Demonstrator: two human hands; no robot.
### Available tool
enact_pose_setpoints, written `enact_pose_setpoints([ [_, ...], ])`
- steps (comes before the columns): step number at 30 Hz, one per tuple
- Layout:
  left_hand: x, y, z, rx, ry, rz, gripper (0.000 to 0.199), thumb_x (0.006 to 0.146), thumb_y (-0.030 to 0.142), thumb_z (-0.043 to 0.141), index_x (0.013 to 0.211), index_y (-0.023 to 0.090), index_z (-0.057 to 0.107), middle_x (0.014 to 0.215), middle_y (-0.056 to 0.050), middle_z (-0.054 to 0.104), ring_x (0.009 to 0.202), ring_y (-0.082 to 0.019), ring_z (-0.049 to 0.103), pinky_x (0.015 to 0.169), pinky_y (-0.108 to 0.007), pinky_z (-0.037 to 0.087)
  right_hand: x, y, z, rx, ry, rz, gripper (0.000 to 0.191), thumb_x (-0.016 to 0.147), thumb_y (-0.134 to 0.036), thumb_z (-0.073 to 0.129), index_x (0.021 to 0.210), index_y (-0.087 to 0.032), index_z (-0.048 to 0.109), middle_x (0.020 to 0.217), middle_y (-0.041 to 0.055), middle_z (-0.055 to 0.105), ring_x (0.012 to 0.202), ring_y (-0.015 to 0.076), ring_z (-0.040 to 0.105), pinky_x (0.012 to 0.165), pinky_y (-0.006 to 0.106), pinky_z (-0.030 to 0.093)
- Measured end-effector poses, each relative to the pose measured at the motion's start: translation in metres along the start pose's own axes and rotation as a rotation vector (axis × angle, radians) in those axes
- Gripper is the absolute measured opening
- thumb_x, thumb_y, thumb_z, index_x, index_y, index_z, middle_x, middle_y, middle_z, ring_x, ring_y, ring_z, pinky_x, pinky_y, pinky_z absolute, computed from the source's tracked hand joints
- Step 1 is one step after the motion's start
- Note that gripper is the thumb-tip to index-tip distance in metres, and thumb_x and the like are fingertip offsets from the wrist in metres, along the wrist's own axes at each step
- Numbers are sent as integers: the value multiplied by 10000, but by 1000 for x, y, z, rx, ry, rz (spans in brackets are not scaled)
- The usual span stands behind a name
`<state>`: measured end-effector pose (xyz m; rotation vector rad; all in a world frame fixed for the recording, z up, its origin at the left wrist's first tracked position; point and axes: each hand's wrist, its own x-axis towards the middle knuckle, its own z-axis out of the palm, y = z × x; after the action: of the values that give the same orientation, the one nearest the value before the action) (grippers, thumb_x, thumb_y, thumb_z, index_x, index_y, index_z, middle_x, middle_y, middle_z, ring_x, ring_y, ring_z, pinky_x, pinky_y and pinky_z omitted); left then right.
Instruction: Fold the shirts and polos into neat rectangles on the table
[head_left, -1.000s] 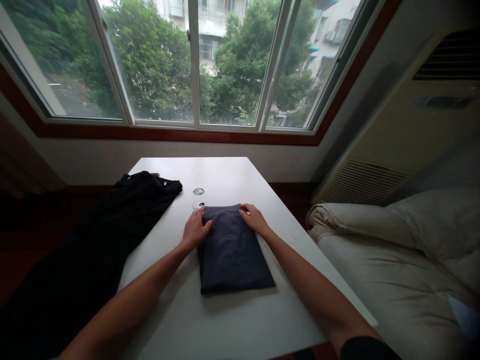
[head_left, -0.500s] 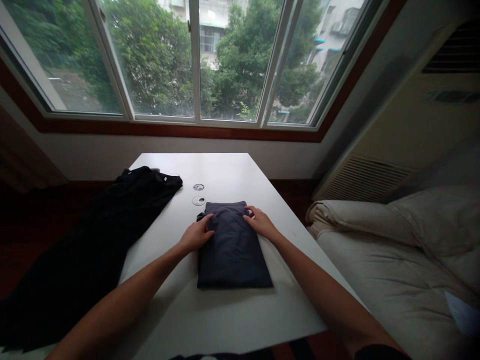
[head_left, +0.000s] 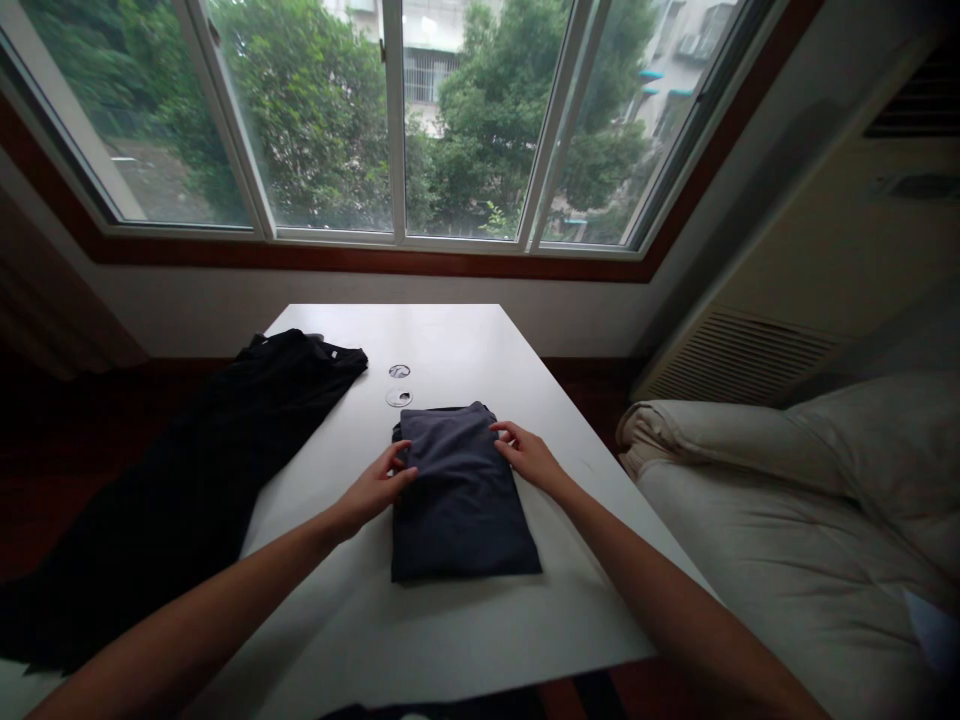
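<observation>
The folded cloth (head_left: 465,515) lies flat on the worktop (head_left: 450,335), between the left hand (head_left: 364,497) and right hand (head_left: 536,462). Both hands' fingers are partly open at its side edges, with no closed grip visible, probably to steady both sides without creasing it. One folded cloth, two discs (head_left: 400,371) beyond it, and one black garment (head_left: 187,460) to the left, perhaps laid aside for room.

One left hand (head_left: 375,487) and one right hand (head_left: 532,458); one worktop (head_left: 465,340); one folded stack (head_left: 461,500); two discs (head_left: 399,371); four window panes (head_left: 465,150); two vent grilles (head_left: 739,355). The number of black clothes (head_left: 225,450) is indeterminate.
</observation>
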<state>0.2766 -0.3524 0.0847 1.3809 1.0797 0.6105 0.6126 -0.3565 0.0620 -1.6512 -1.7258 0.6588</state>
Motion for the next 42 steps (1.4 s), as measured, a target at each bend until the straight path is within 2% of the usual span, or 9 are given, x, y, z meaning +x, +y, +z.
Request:
enact_pose_setpoints([
  [4,-17,-3,-12,13,-313,-86,782,851,492,750,1543,264,467,983,-23,606,732,-161,656,661,-297,547,-29,-9,-14,124,-214,46,417,957,-373,584,1344,-235,654,779,-24,665,516,115,580,536,239,479],
  [7,-32,-4,-18,122,-531,-103,619,866,494,738,1421,243,630,1070,-52,642,698,-139,660,663,-285,547,-54,-13,-24,233,-618,75,446,990,-447,581,1343,-197,688,634,-42,599,455,96,526,452,197,404],
  [12,-51,0,-20,168,-550,-146,539,864,526,730,1318,236,710,1200,-75,651,645,-86,583,625,-252,524,-83,-6,-35,473,-1019,137,528,961,-498,678,1348,-138,691,636,-10,655,512,105,610,491,182,455],
  [15,-56,3,-19,-5,-474,-196,539,849,526,738,1294,224,703,1268,-81,637,614,-50,501,660,-265,546,-96,2,-40,595,-1005,170,607,946,-478,721,1442,-145,613,716,23,715,530,110,647,473,168,455],
  [20,-61,-2,-14,-44,-360,-221,659,843,470,739,1447,266,573,1296,-79,567,623,-54,555,682,-293,568,-119,9,-40,813,-1007,271,819,890,-477,794,1592,-299,413,1316,162,680,796,216,787,495,205,539],
  [25,-75,-9,1,94,-571,-182,882,871,354,702,1647,358,283,1179,-48,612,656,-110,639,630,-272,539,-135,5,-33,816,-882,257,651,900,-474,789,1443,-185,577,1105,164,761,1085,290,743,696,291,626],
  [30,-89,-4,15,398,-552,61,348,895,208,592,1200,217,759,911,-21,712,762,-149,634,706,-248,486,-143,1,-38,739,-806,259,563,919,-463,763,1384,-171,637,1052,141,772,1022,258,754,715,298,615],
  [34,-95,0,19,562,-402,142,261,840,162,582,996,199,788,872,-6,731,738,-140,617,706,-233,459,-149,1,-43,683,-775,311,545,940,-497,719,1363,-158,659,881,104,784,805,211,767,663,281,595],
  [42,-99,9,3,439,-726,-92,178,887,299,617,884,171,741,766,-8,705,679,-154,627,615,-228,461,-156,8,-36,567,-627,361,619,918,-582,676,1354,-142,675,811,105,780,705,210,745,532,248,527],
])
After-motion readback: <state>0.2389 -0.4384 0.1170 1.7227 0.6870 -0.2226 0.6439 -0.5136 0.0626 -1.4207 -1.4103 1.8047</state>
